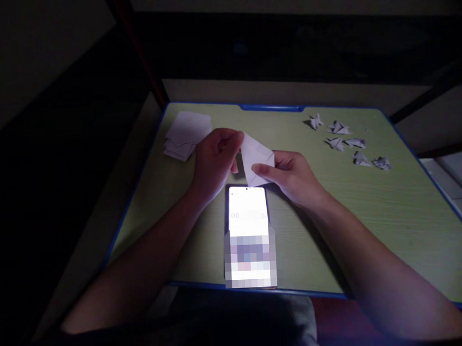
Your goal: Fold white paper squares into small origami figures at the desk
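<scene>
Your left hand (pixel 218 158) pinches the upper corner of a creased white paper (pixel 256 161) between thumb and finger, while your right hand (pixel 294 175) clamps its right side, thumb on the face toward you. The hands are apart, joined only by the paper, which is raised above the table (pixel 371 223) at the far end of the lit phone (pixel 248 213). The phone lies face up between your forearms, the lower part of its screen pixelated. Just beyond your left hand is a loose stack of white sheets (pixel 188 128). Well to the right of the paper, six small crumpled-looking folded paper pieces (pixel 338 128) lie scattered near the table's far right corner.
</scene>
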A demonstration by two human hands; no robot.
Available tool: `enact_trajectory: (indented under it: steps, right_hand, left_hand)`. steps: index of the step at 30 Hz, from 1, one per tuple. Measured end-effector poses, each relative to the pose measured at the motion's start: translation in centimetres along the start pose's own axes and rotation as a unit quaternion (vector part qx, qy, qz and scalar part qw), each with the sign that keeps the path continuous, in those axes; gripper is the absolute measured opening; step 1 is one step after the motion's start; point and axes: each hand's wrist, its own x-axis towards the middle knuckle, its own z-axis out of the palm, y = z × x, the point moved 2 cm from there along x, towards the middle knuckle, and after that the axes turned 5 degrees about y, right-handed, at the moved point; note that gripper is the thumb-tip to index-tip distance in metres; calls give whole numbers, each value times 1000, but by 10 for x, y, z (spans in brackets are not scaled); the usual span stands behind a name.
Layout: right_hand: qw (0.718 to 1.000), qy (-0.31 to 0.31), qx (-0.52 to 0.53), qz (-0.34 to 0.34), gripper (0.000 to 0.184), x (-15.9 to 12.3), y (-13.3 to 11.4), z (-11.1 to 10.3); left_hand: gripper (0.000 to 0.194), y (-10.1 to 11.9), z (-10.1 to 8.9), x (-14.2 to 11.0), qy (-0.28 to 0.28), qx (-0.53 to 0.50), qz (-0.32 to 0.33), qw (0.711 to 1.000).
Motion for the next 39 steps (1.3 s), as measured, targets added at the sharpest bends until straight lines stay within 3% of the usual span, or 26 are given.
enact_trajectory:
  steps: [8, 17, 32, 39]
  right_hand:
    - [1000, 3, -3, -8, 30, 0, -1, 1]
    - [999, 13, -7, -38, 25, 2, 4, -5]
    - [999, 8, 11, -46, 28, 1, 1, -1]
    - [999, -19, 15, -34, 29, -1, -2, 1]
  left_hand:
    - [36, 2, -1, -1, 0, -17, 27, 999]
    - [25, -2, 2, -2, -34, 16, 49, 998]
    - [33, -2, 6, -4, -53, -33, 51, 997]
    - [34, -9, 4, -2, -47, -22, 81, 995]
